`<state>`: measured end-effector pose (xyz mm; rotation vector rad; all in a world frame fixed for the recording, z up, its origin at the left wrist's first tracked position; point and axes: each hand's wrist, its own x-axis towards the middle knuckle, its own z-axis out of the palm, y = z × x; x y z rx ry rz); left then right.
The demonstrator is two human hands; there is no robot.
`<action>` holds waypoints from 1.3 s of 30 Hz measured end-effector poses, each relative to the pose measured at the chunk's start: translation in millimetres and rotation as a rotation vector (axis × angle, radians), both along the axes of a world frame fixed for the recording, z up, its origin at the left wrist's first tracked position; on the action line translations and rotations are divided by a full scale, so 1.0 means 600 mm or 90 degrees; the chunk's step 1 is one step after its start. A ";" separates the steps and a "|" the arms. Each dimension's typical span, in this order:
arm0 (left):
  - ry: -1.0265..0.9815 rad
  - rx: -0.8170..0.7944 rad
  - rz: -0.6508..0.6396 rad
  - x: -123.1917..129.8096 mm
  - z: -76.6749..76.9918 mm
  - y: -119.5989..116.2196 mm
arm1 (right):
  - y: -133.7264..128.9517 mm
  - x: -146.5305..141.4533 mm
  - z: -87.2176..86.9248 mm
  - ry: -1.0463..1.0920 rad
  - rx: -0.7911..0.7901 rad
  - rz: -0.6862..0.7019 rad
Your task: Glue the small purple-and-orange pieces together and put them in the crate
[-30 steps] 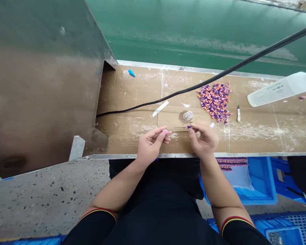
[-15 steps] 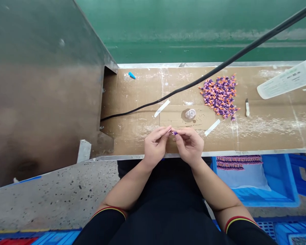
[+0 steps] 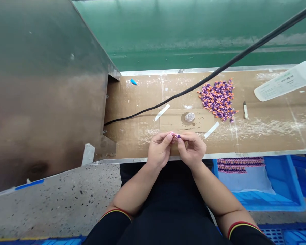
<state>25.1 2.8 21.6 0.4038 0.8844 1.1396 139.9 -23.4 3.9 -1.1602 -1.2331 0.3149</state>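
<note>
Both hands meet just above the front edge of the bench, fingertips nearly touching. Between the thumb and fingers of my left hand (image 3: 159,149) is a tiny pink-and-white piece (image 3: 172,133), mostly covered by the fingertips. My right hand (image 3: 193,148) pinches a small purple piece with a white band (image 3: 178,136), close beside the pink one. Whether the two pieces are joined I cannot tell. Just beyond the fingers a small clear cup (image 3: 189,117) stands on a taped cardboard sheet (image 3: 168,119). A heap of small purple, orange and pink pieces (image 3: 218,100) lies farther right.
A black cable (image 3: 178,91) crosses above the bench. To the right lie a craft knife (image 3: 245,110) and a white bottle (image 3: 283,81). A blue cap (image 3: 133,82) is at the back left. Metal housing (image 3: 50,102) borders the left; a blue crate (image 3: 286,183) with rows of pieces sits below.
The view has tilted slightly. My hands stay together, and more of the pink piece now shows at my left fingertips, beside the purple one.
</note>
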 end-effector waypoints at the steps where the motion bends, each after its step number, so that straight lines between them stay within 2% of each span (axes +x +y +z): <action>1: -0.014 -0.008 -0.004 0.003 0.000 0.000 | -0.001 0.000 0.000 -0.007 0.004 -0.008; 10: -0.030 -0.027 0.004 0.000 -0.020 0.002 | 0.003 0.001 0.001 -0.078 -0.009 -0.028; 20: 0.004 0.042 -0.017 -0.001 -0.026 -0.001 | 0.005 0.003 0.008 -0.087 -0.003 -0.002; 24: 0.039 0.079 -0.012 0.002 -0.028 -0.003 | 0.005 0.003 0.009 -0.092 -0.006 -0.005; 30: 0.148 0.185 0.069 0.011 -0.041 -0.013 | 0.004 0.003 0.004 -0.116 -0.008 -0.034; 35: 0.274 0.257 0.074 0.007 -0.051 -0.019 | 0.003 0.003 0.002 -0.144 -0.007 -0.060; 39: 0.312 0.288 0.082 0.007 -0.049 -0.019 | 0.003 0.004 0.002 -0.134 0.003 -0.055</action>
